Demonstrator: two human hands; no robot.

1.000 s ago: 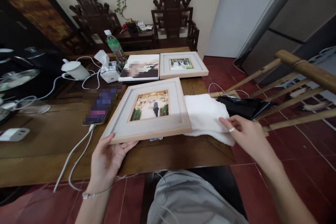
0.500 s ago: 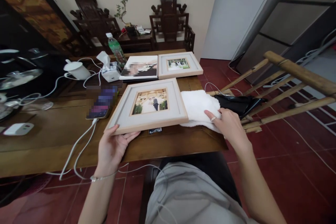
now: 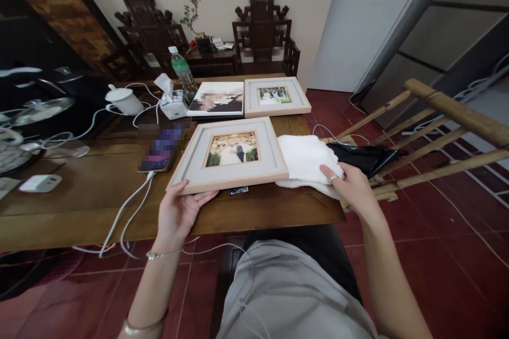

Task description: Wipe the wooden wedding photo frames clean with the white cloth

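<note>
My left hand grips the near left corner of a light wood picture frame, thumb on top and fingers beneath. The frame is tilted, its near left edge raised off the table, and holds a photo of a couple outdoors. On the right, my right hand pinches the edge of a folded white towel between thumb and fingers. The towel lies on the table against the frame's right side. A small dark packet shows partly from under the frame.
Behind lie a second picture frame and a white-covered photo album. A green bottle, tissue box, lidded white cup, phone with cable and white charger stand leftward. A bamboo chair is at right.
The view has shifted slightly, so everything sits a little further right. Both hands keep their hold on the picture frame and the towel, with hardly any other movement.
</note>
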